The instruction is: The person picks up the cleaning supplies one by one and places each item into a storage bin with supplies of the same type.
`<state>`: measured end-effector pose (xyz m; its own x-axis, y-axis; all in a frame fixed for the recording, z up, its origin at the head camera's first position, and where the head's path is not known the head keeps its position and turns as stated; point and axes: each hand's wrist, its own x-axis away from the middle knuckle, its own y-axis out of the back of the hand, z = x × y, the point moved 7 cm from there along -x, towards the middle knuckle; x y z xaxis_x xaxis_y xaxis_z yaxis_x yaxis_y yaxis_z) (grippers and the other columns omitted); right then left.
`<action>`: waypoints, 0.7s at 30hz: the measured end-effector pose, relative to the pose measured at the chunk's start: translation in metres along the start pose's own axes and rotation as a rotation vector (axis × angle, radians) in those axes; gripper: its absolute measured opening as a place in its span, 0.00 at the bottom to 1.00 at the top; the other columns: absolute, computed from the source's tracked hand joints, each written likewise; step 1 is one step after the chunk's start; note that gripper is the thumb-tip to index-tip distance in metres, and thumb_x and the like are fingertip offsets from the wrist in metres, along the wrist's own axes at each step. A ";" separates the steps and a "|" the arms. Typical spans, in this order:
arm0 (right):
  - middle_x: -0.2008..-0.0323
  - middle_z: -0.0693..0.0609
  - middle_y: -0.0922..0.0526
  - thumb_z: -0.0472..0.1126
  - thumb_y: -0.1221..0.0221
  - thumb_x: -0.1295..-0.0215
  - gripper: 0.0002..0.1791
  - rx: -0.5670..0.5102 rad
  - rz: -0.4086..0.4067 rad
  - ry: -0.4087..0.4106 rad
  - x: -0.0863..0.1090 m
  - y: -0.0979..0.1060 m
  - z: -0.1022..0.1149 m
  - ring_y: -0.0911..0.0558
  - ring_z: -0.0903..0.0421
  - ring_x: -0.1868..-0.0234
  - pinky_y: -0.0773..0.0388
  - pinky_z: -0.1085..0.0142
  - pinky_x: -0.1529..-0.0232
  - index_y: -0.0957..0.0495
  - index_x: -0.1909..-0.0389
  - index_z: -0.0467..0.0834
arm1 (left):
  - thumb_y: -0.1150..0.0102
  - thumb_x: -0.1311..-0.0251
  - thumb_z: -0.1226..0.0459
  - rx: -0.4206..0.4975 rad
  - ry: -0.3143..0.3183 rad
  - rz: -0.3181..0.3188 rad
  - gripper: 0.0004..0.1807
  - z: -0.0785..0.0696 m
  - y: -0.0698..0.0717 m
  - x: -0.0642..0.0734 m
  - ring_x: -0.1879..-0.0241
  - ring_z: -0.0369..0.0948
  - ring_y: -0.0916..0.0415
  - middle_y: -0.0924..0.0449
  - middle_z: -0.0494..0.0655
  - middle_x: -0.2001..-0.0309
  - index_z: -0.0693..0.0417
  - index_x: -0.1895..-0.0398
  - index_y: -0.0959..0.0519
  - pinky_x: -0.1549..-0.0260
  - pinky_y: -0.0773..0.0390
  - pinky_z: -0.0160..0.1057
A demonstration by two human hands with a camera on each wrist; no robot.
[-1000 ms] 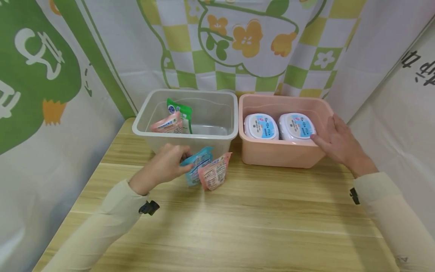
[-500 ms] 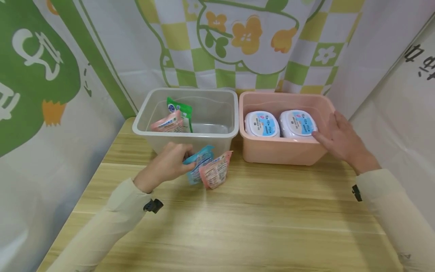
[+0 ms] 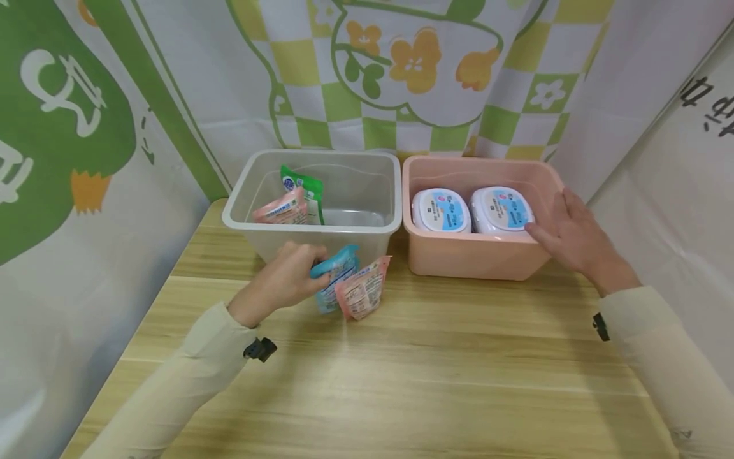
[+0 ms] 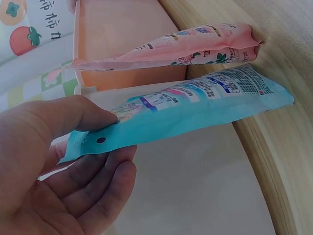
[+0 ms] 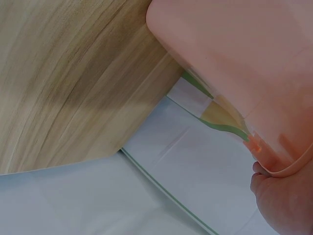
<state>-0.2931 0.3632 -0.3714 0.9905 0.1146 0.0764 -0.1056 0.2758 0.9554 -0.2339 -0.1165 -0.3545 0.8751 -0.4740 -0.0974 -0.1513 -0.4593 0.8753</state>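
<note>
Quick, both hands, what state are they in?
Left hand: closed, pinching the blue pouch by one end.
Right hand: on the right end of the pink bin; cannot tell whether its fingers grip it.

- Left sleeve (image 3: 166, 382): long, plain cream fabric, softly creased, ending in a cuff at the wrist.
- Right sleeve (image 3: 665, 370): matching cream cloth, long — a slightly paler band toward its wrist end.
- Left black fitting (image 3: 260, 349): small, angular, projecting beside the left sleeve's edge.
- Right black fitting (image 3: 600, 326): small, dark, at the right cuff's inner edge — partly hidden.
- Faint mark (image 3: 682, 435): greyish, lower right sleeve, too small to read.
- Hands: left hand (image 3: 287, 274) and right hand (image 3: 582, 245), both bare.
</note>
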 end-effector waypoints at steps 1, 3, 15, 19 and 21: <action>0.18 0.33 0.83 0.73 0.63 0.22 0.59 -0.001 0.002 0.001 0.000 0.000 0.000 0.71 0.27 0.17 0.61 0.25 0.22 0.80 0.20 0.33 | 0.32 0.38 0.69 0.001 -0.002 -0.001 0.08 0.000 0.000 0.000 0.82 0.35 0.33 0.26 0.42 0.81 0.56 0.73 0.20 0.82 0.35 0.30; 0.18 0.33 0.83 0.73 0.63 0.22 0.59 -0.004 0.006 0.002 0.001 0.000 0.001 0.71 0.27 0.17 0.61 0.25 0.22 0.81 0.20 0.32 | 0.32 0.37 0.70 0.004 -0.003 -0.002 0.08 0.000 0.001 0.001 0.82 0.35 0.33 0.26 0.42 0.81 0.56 0.73 0.20 0.82 0.34 0.30; 0.18 0.32 0.82 0.73 0.62 0.22 0.60 -0.003 0.000 -0.001 0.001 -0.001 0.002 0.69 0.26 0.17 0.60 0.24 0.23 0.80 0.20 0.33 | 0.32 0.39 0.71 -0.049 -0.057 -0.023 0.08 -0.004 0.012 0.002 0.83 0.34 0.31 0.22 0.44 0.80 0.56 0.74 0.19 0.82 0.30 0.31; 0.18 0.32 0.83 0.74 0.63 0.23 0.60 0.002 0.009 -0.004 0.001 -0.001 0.001 0.70 0.26 0.17 0.60 0.24 0.23 0.81 0.20 0.33 | 0.32 0.39 0.71 -0.061 -0.070 -0.031 0.05 -0.009 0.018 0.001 0.82 0.35 0.30 0.19 0.45 0.79 0.59 0.73 0.17 0.82 0.29 0.31; 0.18 0.32 0.83 0.74 0.63 0.23 0.60 0.003 0.013 -0.006 0.001 -0.001 0.001 0.70 0.26 0.17 0.60 0.24 0.23 0.81 0.20 0.33 | 0.31 0.39 0.71 -0.062 -0.072 -0.030 0.05 -0.011 0.021 0.001 0.82 0.35 0.29 0.18 0.46 0.79 0.59 0.72 0.16 0.82 0.28 0.31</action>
<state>-0.2922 0.3622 -0.3718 0.9896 0.1121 0.0904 -0.1180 0.2714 0.9552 -0.2310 -0.1185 -0.3313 0.8432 -0.5145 -0.1557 -0.0952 -0.4279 0.8988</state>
